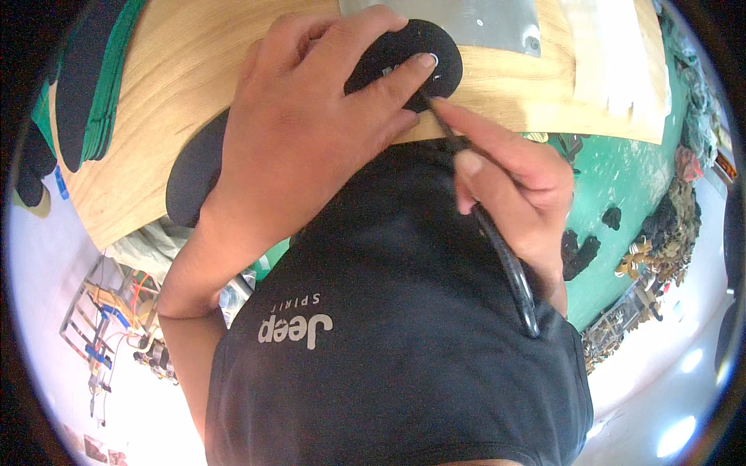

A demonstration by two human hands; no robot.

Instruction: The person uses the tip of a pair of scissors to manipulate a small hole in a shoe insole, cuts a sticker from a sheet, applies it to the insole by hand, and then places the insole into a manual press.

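A black insole (447,54) with a small pale mark lies on the wooden table, its rounded end near the front edge. My left hand (299,116) covers its middle and presses it. One finger rests on the top by the mark, others reach the far edge, and the thumb is at the near edge. My right hand (517,175) grips a slim tool with a glossy, curved black handle (509,264). The tool's tip meets the insole's near edge beside my left fingers; its exact shape is too blurred to tell.
Green-and-black insoles (105,85) are stacked at the table's left. A grey metal plate (489,27) lies beyond my hands, with white sheets (618,58) to the right. Black scraps (579,252) lie on the green floor (614,175). The wooden table's (175,46) edge runs before my body.
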